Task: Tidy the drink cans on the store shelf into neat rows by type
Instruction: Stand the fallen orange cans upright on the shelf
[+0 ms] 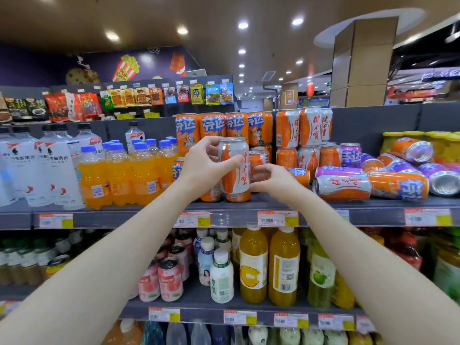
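Observation:
My left hand [199, 168] grips an upright silver-and-orange can [235, 170], held just above the front of the dark shelf [249, 207]. My right hand [272, 179] is curved beside the can's lower right side, its fingertips at or near the can and nothing in its grasp. Behind stand stacked orange cans with blue lettering [211, 128] and, to their right, stacked silver-and-orange cans [310, 128]. Further right, several cans lie on their sides: a silver-and-orange one [344, 186], an orange one [398, 185] and a purple one [338, 171].
Orange soda bottles [119, 173] and clear water bottles [37, 170] fill the shelf's left part. Yellow jars [438, 145] stand at the far right. Juice bottles [283, 267] and pink cans [170, 280] crowd the shelf below. Snack bags [149, 97] hang behind.

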{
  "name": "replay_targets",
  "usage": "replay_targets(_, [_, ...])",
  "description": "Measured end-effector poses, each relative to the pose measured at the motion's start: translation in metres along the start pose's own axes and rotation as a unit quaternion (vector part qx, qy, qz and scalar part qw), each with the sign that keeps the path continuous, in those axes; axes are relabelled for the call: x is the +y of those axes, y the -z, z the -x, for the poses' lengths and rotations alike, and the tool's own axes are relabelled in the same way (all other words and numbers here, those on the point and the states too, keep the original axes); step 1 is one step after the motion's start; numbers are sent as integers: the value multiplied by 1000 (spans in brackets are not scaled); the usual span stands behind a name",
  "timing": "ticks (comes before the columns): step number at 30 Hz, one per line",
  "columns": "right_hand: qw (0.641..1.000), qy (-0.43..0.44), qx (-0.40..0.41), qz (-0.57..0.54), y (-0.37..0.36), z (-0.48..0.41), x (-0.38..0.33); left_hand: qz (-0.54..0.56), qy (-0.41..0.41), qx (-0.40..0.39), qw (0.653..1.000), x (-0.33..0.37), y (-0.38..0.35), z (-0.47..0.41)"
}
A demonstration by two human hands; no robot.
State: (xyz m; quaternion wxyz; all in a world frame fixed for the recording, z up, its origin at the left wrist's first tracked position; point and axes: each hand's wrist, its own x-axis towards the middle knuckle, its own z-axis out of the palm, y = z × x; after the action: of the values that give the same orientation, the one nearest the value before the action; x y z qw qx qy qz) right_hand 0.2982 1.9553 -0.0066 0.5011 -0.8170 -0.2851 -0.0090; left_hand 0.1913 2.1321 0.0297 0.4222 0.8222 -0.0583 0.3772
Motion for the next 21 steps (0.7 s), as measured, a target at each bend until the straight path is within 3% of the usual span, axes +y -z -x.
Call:
replay_targets(3, [999, 13, 52, -8, 35, 8, 7, 19, -8, -5, 1000, 8, -17, -2])
replay_targets(7, [986, 42, 140, 74, 93, 27, 14, 31, -17, -25, 999, 18, -52, -4])
replay_targets(12, [947, -24, 71, 313, 144, 50, 36, 44, -12, -57, 997, 23, -97, -7])
replay_targets(16, [928, -51, 25, 368, 158, 58, 48, 44, 9, -75, 996, 21, -130, -8])
replay_targets(21, [903, -65, -1, 424, 162, 53, 54, 11, 17, -40, 999, 16, -156, -13])
